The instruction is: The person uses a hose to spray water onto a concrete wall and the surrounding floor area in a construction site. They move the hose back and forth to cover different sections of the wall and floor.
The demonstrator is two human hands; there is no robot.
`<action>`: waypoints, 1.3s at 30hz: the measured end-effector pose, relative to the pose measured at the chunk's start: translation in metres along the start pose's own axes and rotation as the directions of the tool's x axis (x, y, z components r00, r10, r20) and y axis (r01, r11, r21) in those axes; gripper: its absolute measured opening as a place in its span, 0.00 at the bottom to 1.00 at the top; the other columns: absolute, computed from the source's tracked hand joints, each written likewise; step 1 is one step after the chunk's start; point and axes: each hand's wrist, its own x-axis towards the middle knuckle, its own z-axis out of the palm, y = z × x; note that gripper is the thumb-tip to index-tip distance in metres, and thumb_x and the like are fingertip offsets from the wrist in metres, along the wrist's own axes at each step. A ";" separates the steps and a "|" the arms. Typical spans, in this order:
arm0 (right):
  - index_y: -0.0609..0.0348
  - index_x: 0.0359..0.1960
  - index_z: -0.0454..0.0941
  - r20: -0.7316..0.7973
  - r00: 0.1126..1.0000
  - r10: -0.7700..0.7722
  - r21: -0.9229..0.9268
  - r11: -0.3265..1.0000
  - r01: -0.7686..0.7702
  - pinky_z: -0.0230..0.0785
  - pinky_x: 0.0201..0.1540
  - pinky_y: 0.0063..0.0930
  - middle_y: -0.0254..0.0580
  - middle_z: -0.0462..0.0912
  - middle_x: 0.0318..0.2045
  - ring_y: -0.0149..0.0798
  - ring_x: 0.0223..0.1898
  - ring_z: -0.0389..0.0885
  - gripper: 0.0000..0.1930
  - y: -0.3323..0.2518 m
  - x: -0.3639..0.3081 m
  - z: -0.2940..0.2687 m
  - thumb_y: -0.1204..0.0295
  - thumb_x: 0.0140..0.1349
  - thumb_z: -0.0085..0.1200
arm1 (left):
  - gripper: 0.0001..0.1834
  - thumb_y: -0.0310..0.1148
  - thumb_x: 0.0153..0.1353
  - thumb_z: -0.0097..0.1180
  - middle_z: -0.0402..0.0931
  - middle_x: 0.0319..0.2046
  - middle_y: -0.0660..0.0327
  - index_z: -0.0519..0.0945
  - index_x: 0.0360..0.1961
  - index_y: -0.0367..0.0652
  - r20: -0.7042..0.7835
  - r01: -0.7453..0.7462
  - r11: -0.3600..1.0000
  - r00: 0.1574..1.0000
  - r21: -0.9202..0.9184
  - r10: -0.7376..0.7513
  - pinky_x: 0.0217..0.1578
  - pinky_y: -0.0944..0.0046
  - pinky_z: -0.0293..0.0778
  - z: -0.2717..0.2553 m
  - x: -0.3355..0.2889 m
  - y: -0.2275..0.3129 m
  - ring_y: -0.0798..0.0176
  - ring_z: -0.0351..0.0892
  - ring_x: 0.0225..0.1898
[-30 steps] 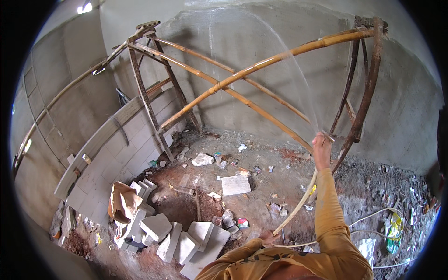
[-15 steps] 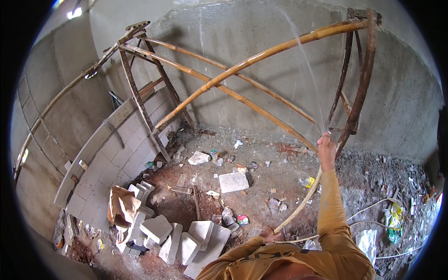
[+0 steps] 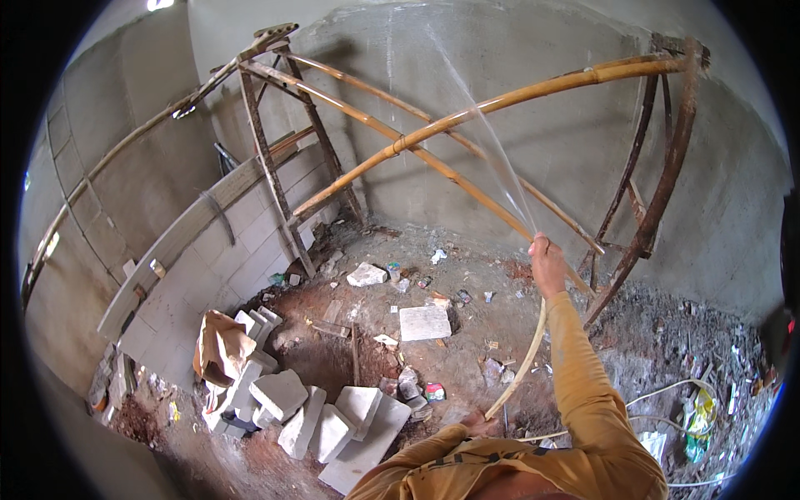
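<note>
My right hand [image 3: 547, 265], arm stretched forward, is closed around the mouth of a pale hose [image 3: 531, 354]. From its thumb end a thin jet of water [image 3: 487, 137] shoots up and leftward against the grey plastered wall [image 3: 550, 108]. Lower down, close to my body, my left hand [image 3: 478, 423] grips the same hose; its fingers are partly hidden by my sleeve. The hose curves between the two hands. Crossed bamboo poles [image 3: 467, 117] stand between me and the wall, and the jet passes across them.
Dark scaffold frames [image 3: 654, 192] prop the poles at right and left. A heap of white blocks [image 3: 333, 433] lies at lower left, beside a torn paper bag [image 3: 223, 346]. A low block wall [image 3: 225, 258] runs along the left. Rubble, litter and hose loops [image 3: 675, 387] cover the ground.
My right hand has swung leftward with the hose end, and the water jet now slants further left along the wall. My left hand keeps its grip. The view has shifted slightly.
</note>
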 end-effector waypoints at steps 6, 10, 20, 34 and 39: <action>0.64 0.22 0.68 0.052 0.997 0.063 0.048 0.997 -0.065 0.62 0.34 0.39 0.52 0.74 0.22 0.53 0.28 0.73 0.18 -0.016 0.006 0.018 0.64 0.60 0.31 | 0.23 0.54 0.54 0.46 0.77 0.26 0.53 0.77 0.36 0.44 -0.056 0.000 0.985 0.998 0.172 0.009 0.32 0.58 0.71 -0.007 -0.001 0.009 0.56 0.76 0.28; 0.66 0.20 0.68 0.079 0.994 0.080 0.084 0.993 -0.086 0.62 0.34 0.39 0.54 0.74 0.21 0.53 0.28 0.72 0.20 -0.028 0.008 0.023 0.62 0.61 0.31 | 0.23 0.53 0.54 0.47 0.76 0.24 0.53 0.77 0.35 0.44 -0.125 -0.006 0.988 0.992 0.154 0.025 0.31 0.58 0.71 -0.005 -0.001 0.009 0.56 0.77 0.27; 0.67 0.22 0.68 0.147 0.989 0.024 0.091 0.995 -0.037 0.62 0.35 0.39 0.55 0.74 0.22 0.54 0.29 0.72 0.21 -0.039 0.016 0.045 0.60 0.61 0.32 | 0.21 0.50 0.53 0.49 0.75 0.24 0.52 0.75 0.33 0.41 -0.142 0.053 0.998 0.989 0.034 -0.048 0.30 0.57 0.70 0.002 0.013 -0.006 0.54 0.75 0.26; 0.64 0.17 0.66 0.105 0.989 0.103 0.170 0.978 -0.120 0.60 0.30 0.33 0.46 0.69 0.16 0.44 0.22 0.68 0.21 -0.009 0.017 0.051 0.60 0.60 0.35 | 0.20 0.50 0.53 0.49 0.74 0.21 0.54 0.76 0.33 0.42 -0.154 0.031 0.994 0.988 0.109 -0.014 0.26 0.58 0.70 0.007 0.007 -0.001 0.58 0.75 0.23; 0.67 0.20 0.68 0.135 0.988 0.073 0.148 0.985 -0.093 0.62 0.34 0.38 0.53 0.73 0.21 0.54 0.28 0.72 0.22 -0.035 0.013 0.050 0.60 0.61 0.34 | 0.20 0.50 0.53 0.51 0.74 0.19 0.59 0.76 0.31 0.42 -0.279 0.020 0.974 0.959 0.224 0.044 0.24 0.62 0.70 0.016 0.018 -0.019 0.63 0.74 0.20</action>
